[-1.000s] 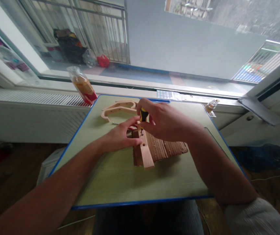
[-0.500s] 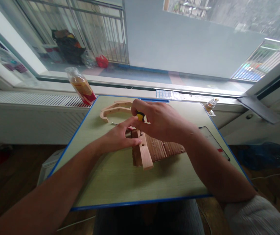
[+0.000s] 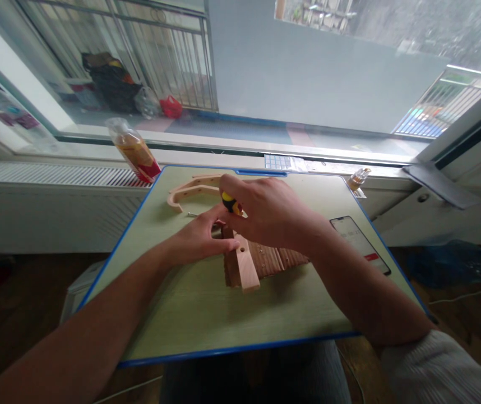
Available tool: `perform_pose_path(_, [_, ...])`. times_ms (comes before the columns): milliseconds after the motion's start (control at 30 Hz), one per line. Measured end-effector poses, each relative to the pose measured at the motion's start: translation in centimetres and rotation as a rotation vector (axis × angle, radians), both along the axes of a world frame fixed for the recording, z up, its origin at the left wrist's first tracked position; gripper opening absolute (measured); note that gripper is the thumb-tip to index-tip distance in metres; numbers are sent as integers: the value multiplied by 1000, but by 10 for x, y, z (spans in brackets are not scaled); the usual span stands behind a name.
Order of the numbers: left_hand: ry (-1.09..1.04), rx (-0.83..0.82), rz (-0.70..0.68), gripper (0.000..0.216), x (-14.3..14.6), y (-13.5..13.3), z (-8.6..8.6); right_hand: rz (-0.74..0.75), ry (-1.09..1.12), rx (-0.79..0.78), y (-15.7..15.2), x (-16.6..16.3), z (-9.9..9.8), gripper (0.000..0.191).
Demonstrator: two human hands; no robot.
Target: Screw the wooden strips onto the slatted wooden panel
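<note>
- The right hand (image 3: 266, 210) is curling firmly round the driver (image 3: 230, 203); the tip is hiding beneath the hand.
- The left hand (image 3: 198, 238) is resting its thumb on the bar (image 3: 248, 270), just nearer the body than the right-hand grip; its other fingers are partly hidden, so I cannot tell whether they are closing on the wood.
- The bar is lying under both hands, its bare end pointing from the grip toward the body, a hole (image 3: 242, 250) showing just beside the left thumb.
- Cardboard (image 3: 282, 259) is lying beneath the bar and jutting out right of the grip.
- The handle is leaning; a badly seated tip could be slipping out, scarring the wood or jabbing the nearby left fingers.
- If the thumb is pressing too lightly, the bar could be twisting or sliding on the ridged cardboard.
- A screw (image 3: 192, 215) is lying just beyond the left hand; a brushing knuckle could be sending it rolling.
- The phone (image 3: 360, 244) is lying right of the grip, where the forearm could be knocking it.
</note>
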State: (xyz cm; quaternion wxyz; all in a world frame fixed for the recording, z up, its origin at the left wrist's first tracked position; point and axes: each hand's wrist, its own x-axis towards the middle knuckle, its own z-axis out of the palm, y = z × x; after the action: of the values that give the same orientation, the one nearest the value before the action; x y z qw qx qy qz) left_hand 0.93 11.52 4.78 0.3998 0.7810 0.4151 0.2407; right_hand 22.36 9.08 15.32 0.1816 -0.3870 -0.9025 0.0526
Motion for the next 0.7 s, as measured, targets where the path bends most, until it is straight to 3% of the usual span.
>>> perform_pose_path(267, [-28,-17,-16,55,0,-1,1,172,113,-128,1,8,5,17])
perform_pose_path(533, [-86,-51,5,64,0,3,-11,-15,40,36,5,2,-2,17])
perform_pose_path(700, [-62,-2,3,60,1,2,-4,60,49,-20,2,4,-1,18])
